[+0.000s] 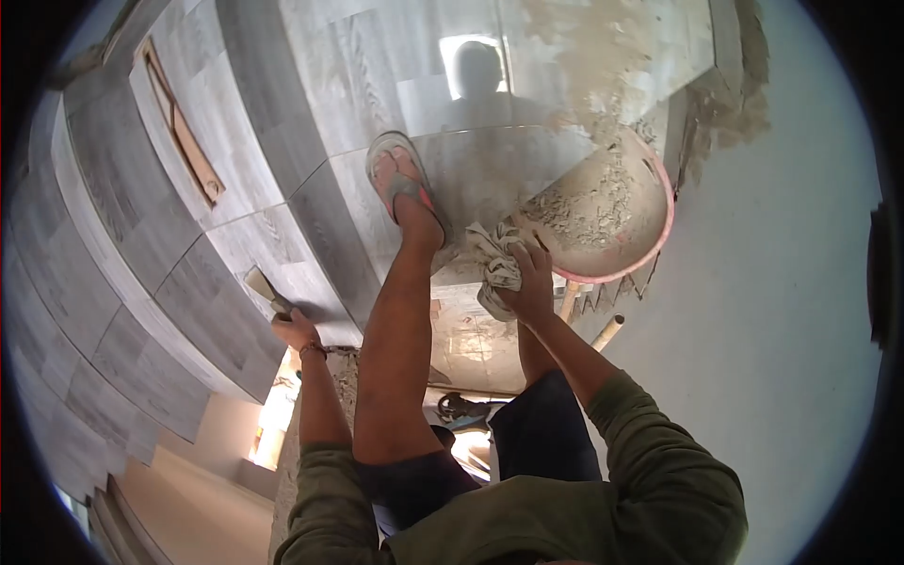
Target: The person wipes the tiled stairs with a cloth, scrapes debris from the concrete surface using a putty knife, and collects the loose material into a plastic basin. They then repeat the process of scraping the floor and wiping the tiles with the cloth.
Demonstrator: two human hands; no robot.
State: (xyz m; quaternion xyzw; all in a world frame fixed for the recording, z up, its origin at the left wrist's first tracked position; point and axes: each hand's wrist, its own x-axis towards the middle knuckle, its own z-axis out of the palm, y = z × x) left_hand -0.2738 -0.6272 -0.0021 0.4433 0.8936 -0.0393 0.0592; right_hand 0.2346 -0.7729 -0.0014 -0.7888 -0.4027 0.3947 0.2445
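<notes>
My left hand (298, 330) is closed around the handle of a putty knife (263, 284), over a grey wood-look tile (268, 250) at the edge of a step. The blade points up and away from me. In my right hand (533, 282) a crumpled, dirty whitish cloth (492, 254) is bunched up, with part of it hidden by the fingers. Just right of that hand stands a round basin (650, 221) with a pinkish rim. Dry, crumbly mortar (589, 202) lies inside it.
A long wooden piece (184, 132) lies on the tiles at upper left. My sandalled foot (405, 179) rests on the tiled step. Mortar smears (603, 56) mark the upper floor. A white wall (772, 330) borders the right, near a wooden pole (608, 332). Steps drop away at left.
</notes>
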